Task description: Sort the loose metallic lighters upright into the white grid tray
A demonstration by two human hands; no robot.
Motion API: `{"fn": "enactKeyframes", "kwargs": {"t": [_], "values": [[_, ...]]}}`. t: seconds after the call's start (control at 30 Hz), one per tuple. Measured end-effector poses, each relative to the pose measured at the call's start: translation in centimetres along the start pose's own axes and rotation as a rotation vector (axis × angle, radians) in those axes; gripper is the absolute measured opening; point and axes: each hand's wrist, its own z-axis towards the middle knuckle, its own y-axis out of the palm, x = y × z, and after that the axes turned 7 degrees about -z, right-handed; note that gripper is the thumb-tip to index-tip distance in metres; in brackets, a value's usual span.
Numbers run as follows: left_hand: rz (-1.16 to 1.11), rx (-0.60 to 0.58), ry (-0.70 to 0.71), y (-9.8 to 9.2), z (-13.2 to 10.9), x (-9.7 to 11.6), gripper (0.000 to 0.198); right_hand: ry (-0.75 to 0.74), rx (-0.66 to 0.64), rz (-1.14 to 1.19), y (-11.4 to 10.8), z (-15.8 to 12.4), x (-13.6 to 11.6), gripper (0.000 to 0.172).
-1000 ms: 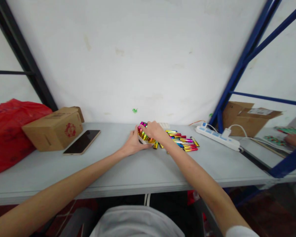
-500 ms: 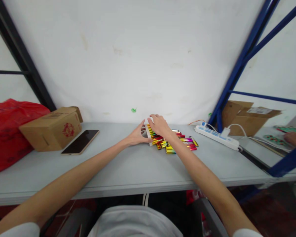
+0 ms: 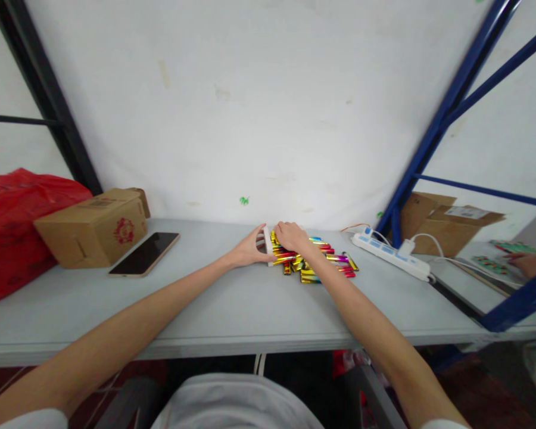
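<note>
My left hand [image 3: 250, 247] grips a small white slotted tray [image 3: 268, 253] that stands on its edge, thumb at the near end and fingers at the far end. Against the tray's right side lie shiny metallic sticks that look like lighters [image 3: 330, 260], gold, red, purple and blue, in a loose pile. My right hand [image 3: 291, 236] rests on the lighters closest to the tray, its fingers curled down and close together. The fingertips and what is directly beneath them are hidden.
On the left are a phone [image 3: 146, 253], a cardboard box [image 3: 93, 229] and a red plastic bag [image 3: 18, 232]. To the right lie a white power strip [image 3: 390, 255] and an opened carton [image 3: 446, 223] behind a blue metal post [image 3: 429, 155]. Another person's hand [image 3: 529, 262] shows at far right.
My right hand has lowered, and its fingers have curled in over the lighters next to the tray. The left hand keeps hold of the tray. The view has shifted slightly.
</note>
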Motion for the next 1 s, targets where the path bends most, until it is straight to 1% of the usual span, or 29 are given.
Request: {"fn": "enactKeyframes", "kwargs": {"t": [0.1,0.17,0.23,0.33,0.4,0.47,0.63,0.77,0.87,0.93,1.0], "values": [[0.003,0.000,-0.006,-0.1,-0.1,0.0,0.131,-0.009,-0.002,-0.019,0.3,-0.7,1.9,0.040],[0.000,-0.004,0.005,-0.2,-0.2,0.1,0.129,0.012,0.008,0.041,0.8,-1.3,3.0,0.040],[-0.010,-0.010,0.014,-0.2,-0.3,0.2,0.127,0.052,0.044,0.136,1.6,-1.9,3.8,0.040],[-0.016,-0.016,0.005,-0.1,-0.3,0.4,0.125,0.129,0.132,0.249,2.6,-2.7,4.3,0.039],[-0.011,-0.009,-0.003,-0.1,-0.4,0.6,0.126,0.172,0.167,0.293,3.0,-3.2,4.4,0.036],[-0.007,-0.001,-0.015,0.0,-0.4,0.7,0.127,0.185,0.172,0.307,3.2,-3.6,4.5,0.034],[0.012,0.003,-0.039,0.1,-0.6,1.0,0.131,0.164,0.176,0.302,3.3,-4.1,5.0,0.032],[0.018,0.009,-0.038,0.2,-0.6,1.1,0.133,0.196,0.195,0.310,3.3,-4.2,4.9,0.035],[0.023,0.011,-0.027,0.2,-0.6,1.0,0.132,0.213,0.251,0.320,2.7,-4.2,4.2,0.039],[0.031,0.017,-0.021,0.3,-0.6,1.1,0.131,0.186,0.313,0.344,2.0,-4.1,3.2,0.043],[0.039,0.017,-0.016,0.3,-0.6,1.0,0.131,0.118,0.357,0.368,1.3,-3.9,1.9,0.046]]}}
